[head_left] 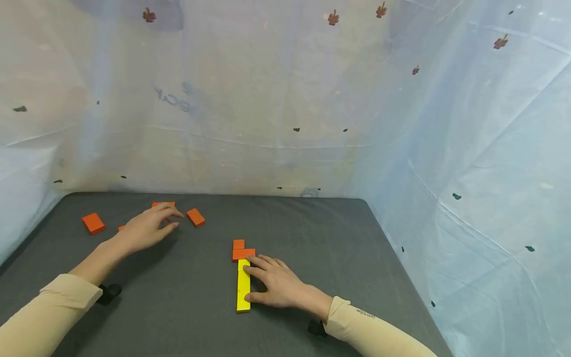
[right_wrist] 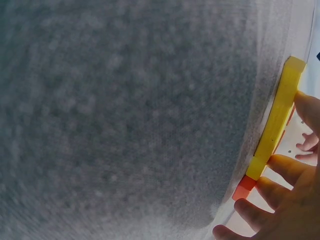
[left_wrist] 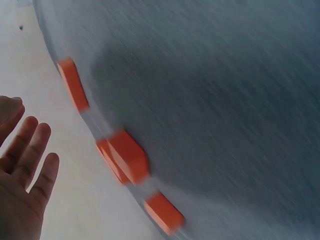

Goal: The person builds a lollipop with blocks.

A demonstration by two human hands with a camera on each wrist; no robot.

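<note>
My right hand (head_left: 281, 285) lies beside a long yellow block (head_left: 243, 292), its thumb and fingertips touching the right edge. A small yellow block (head_left: 242, 264) sits at that bar's far end. Beyond it, an orange block (head_left: 239, 255) lies crosswise, with a small orange block (head_left: 238, 244) behind its left part. In the right wrist view the right fingers are spread along the yellow bar (right_wrist: 277, 117). My left hand (head_left: 147, 227) hovers over the far left of the table, fingers loosely extended and holding nothing. The left wrist view shows its fingers (left_wrist: 44, 180) apart from the blocks.
Loose orange blocks lie around the left hand: one at the far left (head_left: 93, 224), one right of its fingertips (head_left: 196, 217), one behind it (head_left: 162, 204), and another mostly hidden by the wrist. The dark tabletop (head_left: 178, 307) is bordered by pale plastic sheeting (head_left: 250, 168).
</note>
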